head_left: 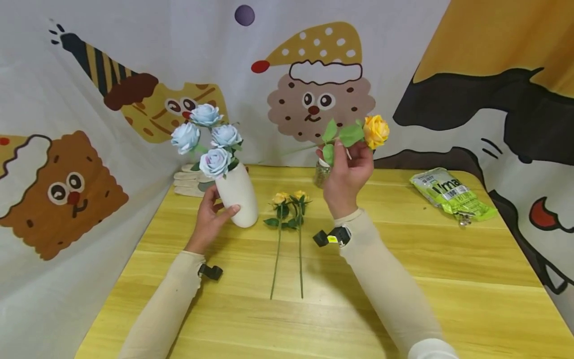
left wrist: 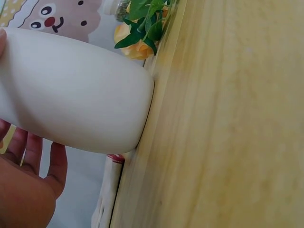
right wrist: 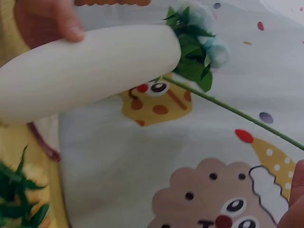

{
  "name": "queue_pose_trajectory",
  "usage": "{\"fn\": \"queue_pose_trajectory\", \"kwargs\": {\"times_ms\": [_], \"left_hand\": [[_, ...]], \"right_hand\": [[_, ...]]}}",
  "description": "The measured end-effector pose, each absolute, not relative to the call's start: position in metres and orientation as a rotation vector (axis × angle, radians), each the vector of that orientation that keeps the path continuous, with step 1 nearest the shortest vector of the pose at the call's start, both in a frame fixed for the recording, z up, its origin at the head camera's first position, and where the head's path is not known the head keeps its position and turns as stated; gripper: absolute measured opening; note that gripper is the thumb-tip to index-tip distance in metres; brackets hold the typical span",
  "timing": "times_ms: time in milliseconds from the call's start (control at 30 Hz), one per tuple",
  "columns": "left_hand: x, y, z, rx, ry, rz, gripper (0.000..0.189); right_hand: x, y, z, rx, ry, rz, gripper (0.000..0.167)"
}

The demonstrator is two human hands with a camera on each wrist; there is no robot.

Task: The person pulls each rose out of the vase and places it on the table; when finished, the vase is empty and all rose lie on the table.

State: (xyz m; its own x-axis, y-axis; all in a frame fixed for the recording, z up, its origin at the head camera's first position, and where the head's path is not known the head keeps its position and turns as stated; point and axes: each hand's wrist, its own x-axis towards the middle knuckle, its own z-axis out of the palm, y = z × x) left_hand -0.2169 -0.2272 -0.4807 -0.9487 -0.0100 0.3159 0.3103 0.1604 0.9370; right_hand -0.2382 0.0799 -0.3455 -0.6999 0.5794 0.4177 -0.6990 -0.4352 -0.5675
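My left hand (head_left: 210, 219) grips a white vase (head_left: 239, 197), thumb on the near side and fingers round the far side. Several pale blue roses (head_left: 216, 162) with green leaves stand in the vase's mouth. In the left wrist view the vase (left wrist: 80, 90) has its base at the tabletop. Raised to the right, my right hand (head_left: 347, 174) pinches a yellow rose (head_left: 375, 132) by its leafy stem, bloom pointing right. In the right wrist view its green stem (right wrist: 237, 113) reaches toward the vase's mouth. Two more yellow roses (head_left: 281, 198) lie between the hands.
Behind the vase lies a pair of pale gloves (head_left: 186, 182). A glass jar (head_left: 322, 174) stands at the table's back edge, partly hidden by my right hand. A green and grey bag (head_left: 450, 194) lies at the back right. A cartoon-printed cloth (head_left: 278, 144) hangs behind the table.
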Motion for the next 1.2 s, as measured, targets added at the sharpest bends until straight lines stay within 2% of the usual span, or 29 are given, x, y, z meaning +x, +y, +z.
{"fn": "queue_pose_trajectory", "kwargs": {"times_ms": [667,1000,1200], "left_hand": [[-0.216,-0.229,-0.48,-0.306,-2.192,-1.863,0.064],[-0.213,-0.228,-0.477,-0.283,-2.187,-1.868,0.062],[-0.208,-0.227,-0.475,-0.229,-2.208,-1.86,0.068]], "right_hand": [[-0.233,0.157,-0.421,0.134,-1.759,2.101,0.013],[-0.235,0.171,-0.444,0.067,-2.4,2.029,0.028],[-0.236,0.169,-0.457,0.068,-2.603,2.025,0.031]]}}
